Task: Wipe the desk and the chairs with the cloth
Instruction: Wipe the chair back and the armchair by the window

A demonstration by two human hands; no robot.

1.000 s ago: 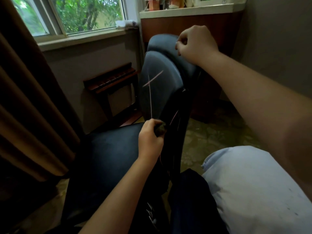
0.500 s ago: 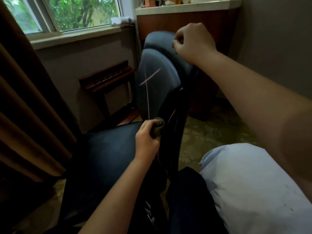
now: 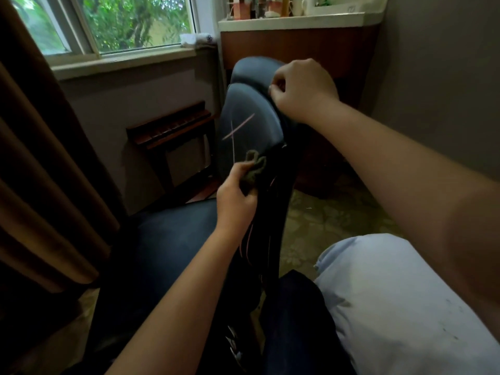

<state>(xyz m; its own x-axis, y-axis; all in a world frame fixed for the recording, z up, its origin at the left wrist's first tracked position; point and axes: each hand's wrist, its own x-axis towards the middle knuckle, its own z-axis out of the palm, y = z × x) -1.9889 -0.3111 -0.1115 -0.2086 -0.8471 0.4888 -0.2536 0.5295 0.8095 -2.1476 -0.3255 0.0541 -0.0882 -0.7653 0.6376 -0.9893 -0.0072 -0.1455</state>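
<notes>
Wooden rack (image 3: pixel 170 128) beside dark chair (image 3: pixel 249 125)

Cloth (image 3: pixel 254 169): lower part buried in the left hand (image 3: pixel 235 196), at the chair (image 3: pixel 249 125) back's edge.
Right hand (image 3: pixel 303 87): fingers (image 3: pixel 278 89) curl onto the chair's top, tips hidden.
Chair base: hidden beneath its seat.
Worktop (image 3: pixel 292 21) items (image 3: pixel 259 8): beyond the chair, cut off by the top edge, too small to name.
Sill bundle (image 3: pixel 196 39): left of the chair's top, blurred.

Left hand (image 3: pixel 234 198) and bunched cloth (image 3: pixel 253 170) now slightly higher along the chair backrest (image 3: pixel 247 125) edge.
</notes>
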